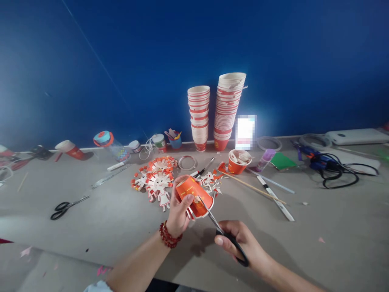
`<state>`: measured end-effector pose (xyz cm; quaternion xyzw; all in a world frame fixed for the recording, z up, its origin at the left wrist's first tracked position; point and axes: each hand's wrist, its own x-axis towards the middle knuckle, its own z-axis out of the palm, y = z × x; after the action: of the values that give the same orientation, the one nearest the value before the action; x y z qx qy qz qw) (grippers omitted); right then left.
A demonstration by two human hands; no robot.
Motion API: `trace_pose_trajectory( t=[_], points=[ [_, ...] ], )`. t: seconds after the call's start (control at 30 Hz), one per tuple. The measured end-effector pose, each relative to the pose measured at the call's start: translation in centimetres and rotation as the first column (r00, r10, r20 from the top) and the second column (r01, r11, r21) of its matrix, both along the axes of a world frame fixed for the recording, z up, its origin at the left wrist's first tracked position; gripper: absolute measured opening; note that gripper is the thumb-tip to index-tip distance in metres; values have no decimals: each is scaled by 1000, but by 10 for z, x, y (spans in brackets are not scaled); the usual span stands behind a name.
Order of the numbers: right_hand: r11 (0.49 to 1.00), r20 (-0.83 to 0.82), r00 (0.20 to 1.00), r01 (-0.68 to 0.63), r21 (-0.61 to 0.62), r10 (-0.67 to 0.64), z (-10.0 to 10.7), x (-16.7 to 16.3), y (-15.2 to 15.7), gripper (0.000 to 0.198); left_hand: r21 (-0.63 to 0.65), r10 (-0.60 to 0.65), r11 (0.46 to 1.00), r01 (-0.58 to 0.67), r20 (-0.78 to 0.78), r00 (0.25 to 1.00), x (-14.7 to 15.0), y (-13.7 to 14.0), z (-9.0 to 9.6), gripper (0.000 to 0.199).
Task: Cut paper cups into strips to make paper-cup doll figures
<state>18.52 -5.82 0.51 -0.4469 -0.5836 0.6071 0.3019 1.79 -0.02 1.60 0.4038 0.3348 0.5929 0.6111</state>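
Note:
My left hand (179, 211) is closed around an orange paper cup (197, 194), tilted with its white-rimmed end toward the lower right. Narrow cut strips hang from the cup beside my fingers. In my right hand (240, 243) are scissors with black handles (237, 248); their blades lie against the cup near its rim, and I cannot tell how far they cut in. Beyond the cup lie white and orange paper scraps (209, 182). Just left of it are paper cut-out dolls with fringed orange and white heads (159, 181).
Two tall stacks of paper cups (199, 117) stand against the blue wall. A scrap-filled cup (239, 162), a wooden stick (255, 187), a purple-capped tube (265, 159) and a blue glue gun (319, 160) with black cord lie to the right. Other scissors (68, 207) lie left.

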Motion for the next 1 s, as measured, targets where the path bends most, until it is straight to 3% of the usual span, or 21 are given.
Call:
trace_pose_trajectory(
  t=[0.53,1.0],
  points=[
    [998,-63,997,-42,-42,39,2,-1,2,66,19,-25,1000,23,72,997,4,-1,-1,52],
    [999,-20,999,-35,-39,34,-3,-1,2,66,-3,-47,999,47,5,999,4,-4,-2,50]
  ],
)
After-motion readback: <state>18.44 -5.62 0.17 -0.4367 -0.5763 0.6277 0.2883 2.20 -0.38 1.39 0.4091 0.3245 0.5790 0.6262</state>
